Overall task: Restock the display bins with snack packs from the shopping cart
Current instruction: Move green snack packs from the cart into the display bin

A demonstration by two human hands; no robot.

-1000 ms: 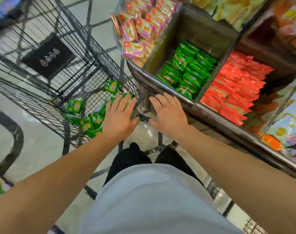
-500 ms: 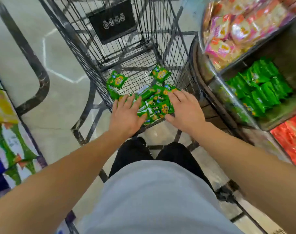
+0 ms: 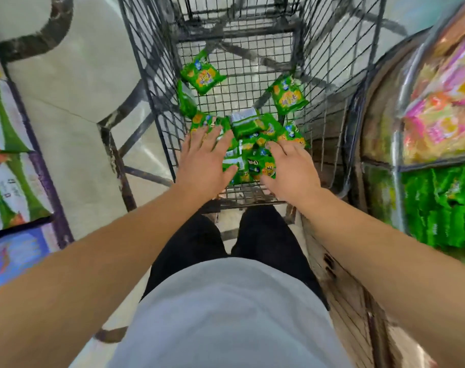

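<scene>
Several green snack packs (image 3: 248,147) lie heaped at the near end of the wire shopping cart (image 3: 157,102). Two more green packs (image 3: 202,75) lie apart, farther along the cart floor. My left hand (image 3: 203,158) is spread flat over the left side of the heap, fingers straight. My right hand (image 3: 289,166) reaches onto the right side of the heap, its fingers bent down onto the packs and their tips hidden. The display bin of green packs (image 3: 438,205) is at the right edge, blurred.
A bin of pink and yellow packs (image 3: 438,102) sits above the green one behind a curved metal rail (image 3: 396,144). A printed display stand (image 3: 11,166) borders the tiled floor on the left. My legs stand just behind the cart.
My view has swung from the bins to the cart. Both hands have dropped from the cart's near edge down onto the heap of green packs.
</scene>
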